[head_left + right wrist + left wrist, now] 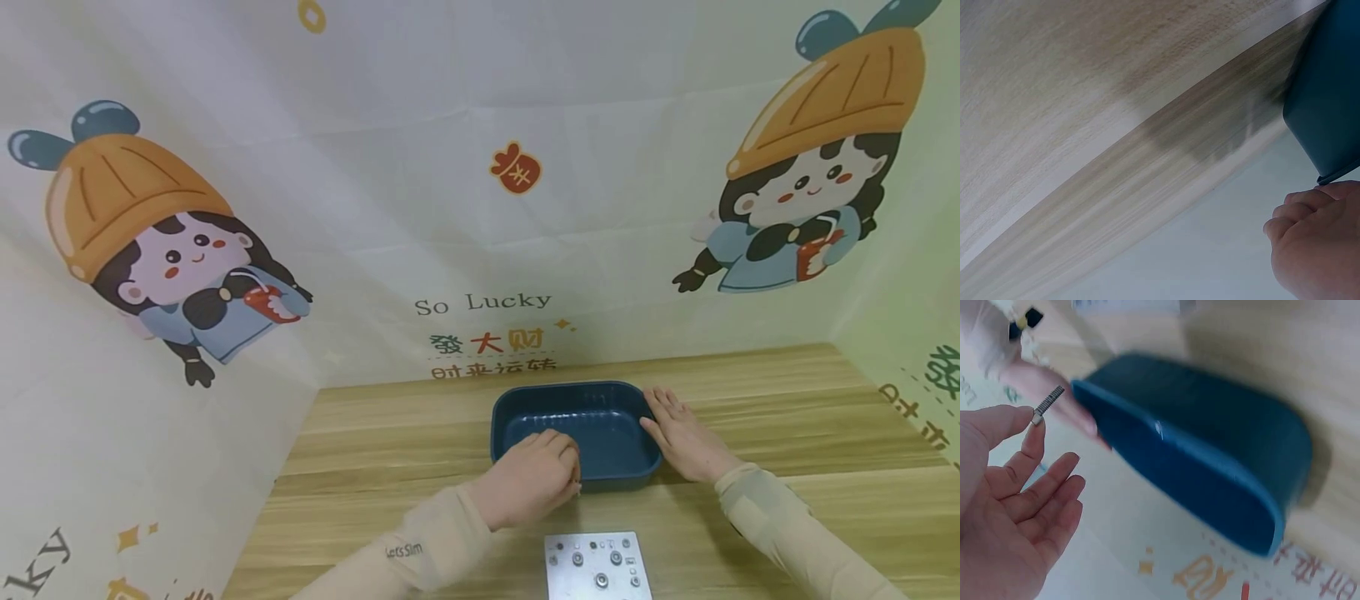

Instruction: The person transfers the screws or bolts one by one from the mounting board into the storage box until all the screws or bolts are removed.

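My left hand [527,479] is over the near rim of a dark blue plastic basin [615,483]. In the left wrist view, its thumb and index finger pinch a small threaded metal screw [1050,403] by one end, while the other fingers are loosely bent. At the basin's right end, my right hand [686,437] lies against the rim with its fingers extended. The right wrist view shows that hand [1319,240] at the basin's edge. The basin's near left inside is hidden behind my left hand.
In front of the basin, a silver metal plate [588,587] with several bolts and small fittings on it lies on the wood-grain table [382,467]. A white printed cloth [375,183] hangs behind the table and along both sides.
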`<state>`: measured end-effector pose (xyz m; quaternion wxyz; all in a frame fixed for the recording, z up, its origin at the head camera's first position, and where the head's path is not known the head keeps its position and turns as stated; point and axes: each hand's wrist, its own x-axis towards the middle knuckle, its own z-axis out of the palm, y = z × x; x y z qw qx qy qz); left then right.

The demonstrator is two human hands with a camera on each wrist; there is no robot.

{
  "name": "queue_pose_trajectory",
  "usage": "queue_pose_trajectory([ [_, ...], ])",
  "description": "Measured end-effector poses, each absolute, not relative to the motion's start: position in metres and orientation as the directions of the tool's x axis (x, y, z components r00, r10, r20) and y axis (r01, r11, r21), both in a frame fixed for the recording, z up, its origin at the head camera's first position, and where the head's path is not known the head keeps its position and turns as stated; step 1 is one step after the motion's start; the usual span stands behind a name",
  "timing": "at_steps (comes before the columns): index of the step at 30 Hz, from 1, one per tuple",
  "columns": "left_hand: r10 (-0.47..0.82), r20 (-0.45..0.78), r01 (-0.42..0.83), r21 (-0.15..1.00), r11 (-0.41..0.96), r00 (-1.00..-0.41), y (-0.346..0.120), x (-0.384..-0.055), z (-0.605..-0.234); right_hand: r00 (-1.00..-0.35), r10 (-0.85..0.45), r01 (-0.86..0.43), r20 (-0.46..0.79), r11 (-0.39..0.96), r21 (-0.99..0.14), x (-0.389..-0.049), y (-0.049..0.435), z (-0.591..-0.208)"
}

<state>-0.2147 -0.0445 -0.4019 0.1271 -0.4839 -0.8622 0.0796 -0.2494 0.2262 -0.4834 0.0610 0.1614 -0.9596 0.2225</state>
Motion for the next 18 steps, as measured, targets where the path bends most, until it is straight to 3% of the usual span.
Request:
queue_pose_trajectory([
  [9, 0.849, 0.138, 0.825, -0.203, 0.528, -0.51, -0.047, -0.256, -0.362, -0.94, -0.288, -0.34, 0.185, 0.85, -0.403, -0.25, 0.227, -0.484],
  [18, 0.824, 0.069, 0.805, -0.181, 0.565, -0.562, -0.03, -0.301, -0.362, -0.938, -0.285, -0.342, 0.196, 0.851, -0.399, -0.251, 0.229, -0.484],
])
